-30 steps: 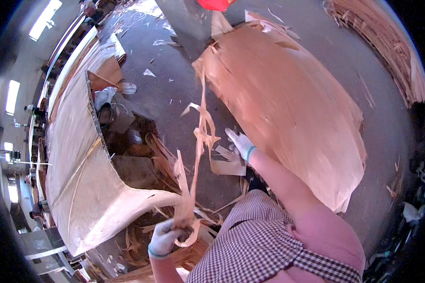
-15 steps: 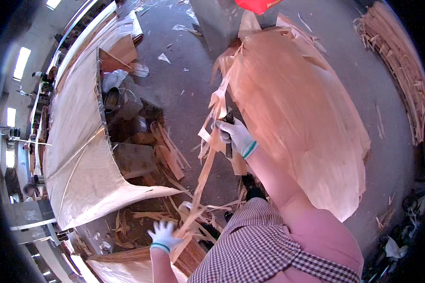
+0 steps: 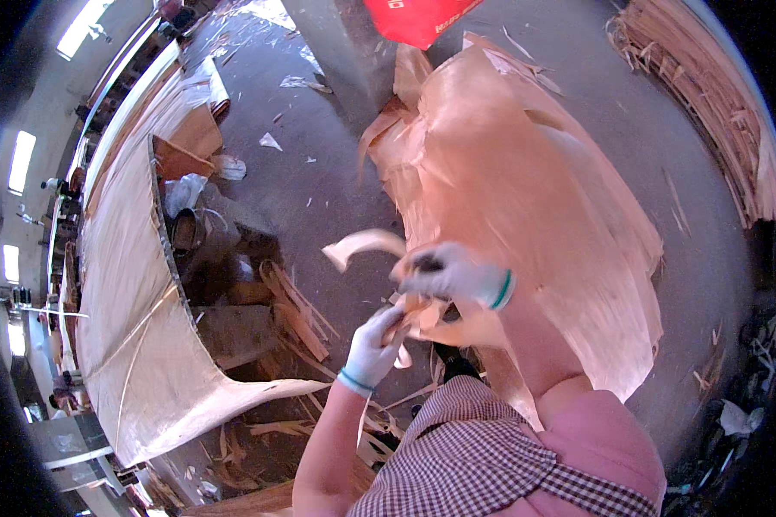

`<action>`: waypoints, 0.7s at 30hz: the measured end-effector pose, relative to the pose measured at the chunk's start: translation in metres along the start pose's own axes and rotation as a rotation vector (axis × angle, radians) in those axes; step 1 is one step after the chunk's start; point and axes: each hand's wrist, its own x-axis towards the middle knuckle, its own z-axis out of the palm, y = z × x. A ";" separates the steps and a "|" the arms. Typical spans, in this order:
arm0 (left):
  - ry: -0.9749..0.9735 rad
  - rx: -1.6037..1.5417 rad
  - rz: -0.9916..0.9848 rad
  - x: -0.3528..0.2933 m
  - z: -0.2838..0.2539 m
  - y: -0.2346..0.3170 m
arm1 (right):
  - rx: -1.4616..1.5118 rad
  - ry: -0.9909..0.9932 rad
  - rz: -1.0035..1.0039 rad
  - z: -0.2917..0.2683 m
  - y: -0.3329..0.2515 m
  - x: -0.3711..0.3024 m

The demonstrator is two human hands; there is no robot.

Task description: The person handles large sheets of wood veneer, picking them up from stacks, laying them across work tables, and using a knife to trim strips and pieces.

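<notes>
My left hand [image 3: 371,351], in a white glove with a teal cuff, is closed on pale wood veneer strips [image 3: 412,312] low in front of me. Just above and to the right is my gloved right hand [image 3: 470,280], smeared by motion and wrapped round a dark tool [image 3: 427,258] whose working end I cannot make out. A curled veneer strip [image 3: 366,243] sticks out leftward from between the hands. Close to my right hand, a large reddish-tan veneer sheet [image 3: 535,198] covers a broad pile, its near edge lifted and creased.
Left stands a large stack topped by a pale veneer sheet [image 3: 121,302], its corner jutting toward me. Beside it are a dark bucket [image 3: 187,231] and loose strips [image 3: 297,314]. A red bag [image 3: 418,19] is at the far end; more stacked veneer [image 3: 707,103] lies far right.
My left hand has come up and right from the lower left, closing on veneer. My right hand has moved right and down, and the long hanging strips have left its grasp. The sheet now looks rumpled.
</notes>
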 end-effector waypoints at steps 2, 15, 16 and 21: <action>-0.014 -0.010 0.094 -0.011 -0.009 0.012 | 0.211 0.378 -0.034 -0.036 0.033 0.016; -0.133 -0.162 0.073 -0.059 -0.036 0.046 | 0.306 1.034 0.239 -0.151 0.141 0.210; -0.103 -0.139 0.099 -0.066 -0.039 0.040 | 0.535 0.997 0.143 -0.148 0.143 0.212; 0.535 -0.257 0.087 -0.092 -0.063 -0.010 | 1.066 0.739 -0.072 -0.131 0.118 0.181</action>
